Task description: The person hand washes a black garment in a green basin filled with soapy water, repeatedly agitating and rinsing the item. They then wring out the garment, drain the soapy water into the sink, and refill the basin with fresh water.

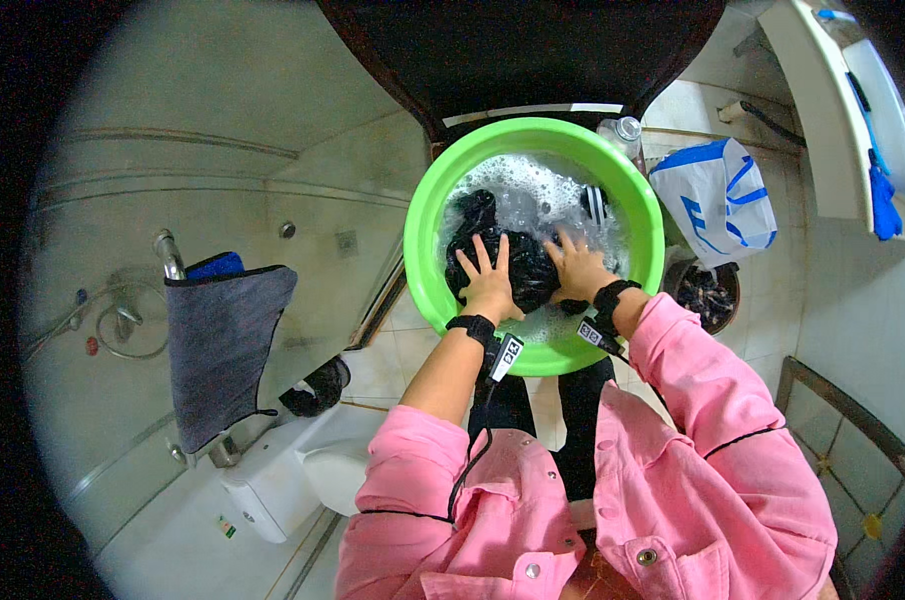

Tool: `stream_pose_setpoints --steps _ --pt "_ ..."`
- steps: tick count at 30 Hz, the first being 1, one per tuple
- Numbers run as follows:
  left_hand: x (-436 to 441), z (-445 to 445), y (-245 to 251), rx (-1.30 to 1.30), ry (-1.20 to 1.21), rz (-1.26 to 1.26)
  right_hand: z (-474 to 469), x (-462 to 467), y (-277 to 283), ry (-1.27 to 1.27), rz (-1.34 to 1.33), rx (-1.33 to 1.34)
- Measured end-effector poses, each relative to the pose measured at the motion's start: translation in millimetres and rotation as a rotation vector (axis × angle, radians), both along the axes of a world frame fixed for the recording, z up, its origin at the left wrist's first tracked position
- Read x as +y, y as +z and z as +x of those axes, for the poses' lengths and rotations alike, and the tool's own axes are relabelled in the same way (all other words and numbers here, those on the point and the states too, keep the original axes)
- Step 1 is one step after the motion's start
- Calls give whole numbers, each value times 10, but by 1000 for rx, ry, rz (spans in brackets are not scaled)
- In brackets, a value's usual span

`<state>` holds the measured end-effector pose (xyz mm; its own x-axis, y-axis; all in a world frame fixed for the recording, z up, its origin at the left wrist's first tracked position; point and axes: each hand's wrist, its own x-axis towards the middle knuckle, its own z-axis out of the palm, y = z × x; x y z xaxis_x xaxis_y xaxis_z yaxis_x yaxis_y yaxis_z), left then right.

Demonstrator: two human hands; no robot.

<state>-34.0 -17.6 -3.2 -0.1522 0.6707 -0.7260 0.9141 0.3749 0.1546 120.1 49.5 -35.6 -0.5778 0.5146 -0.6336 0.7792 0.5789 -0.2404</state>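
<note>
A round green plastic basin (422, 247) holds soapy water with white foam and soaked black cloth (527, 262). My left hand (490, 283) lies palm down on the black cloth with its fingers spread. To its right, my right hand (575, 268) has its fingers apart at the water, touching the right part of the cloth. A piece with white stripes (596, 204) shows in the foam above my right hand. Parts of the cloth are hidden under foam and water.
A dark chair (520, 52) stands behind the basin, with a clear bottle (626, 131) at the rim. To the right are a white and blue bag (715, 199) and a round bin (704, 296). A toilet (272, 480) and a hanging grey towel (224, 352) are at left.
</note>
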Motion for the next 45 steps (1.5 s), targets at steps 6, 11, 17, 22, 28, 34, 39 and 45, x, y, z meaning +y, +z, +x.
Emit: stream_pose_setpoints --steps 6,11,17,22,28,34,39,45 --pt "98 -120 -407 -1 25 0 -38 48 -236 -84 -62 -62" --pt "147 -201 -518 -37 -16 214 -122 129 -272 -199 -182 -28" --pt "81 -98 -54 -163 -6 523 32 70 112 -238 149 276" --pt "41 109 395 -469 -23 828 11 37 399 -114 72 780" --pt "-217 -154 254 -705 574 1041 185 31 705 -425 -278 945" --pt "-328 -300 -297 -1232 1384 74 447 77 1004 -522 -311 1063" --pt "-64 -221 -330 -1146 1215 277 584 168 1000 -643 -406 824" --pt "-117 -150 -23 -894 920 480 404 13 890 -225 376 326"
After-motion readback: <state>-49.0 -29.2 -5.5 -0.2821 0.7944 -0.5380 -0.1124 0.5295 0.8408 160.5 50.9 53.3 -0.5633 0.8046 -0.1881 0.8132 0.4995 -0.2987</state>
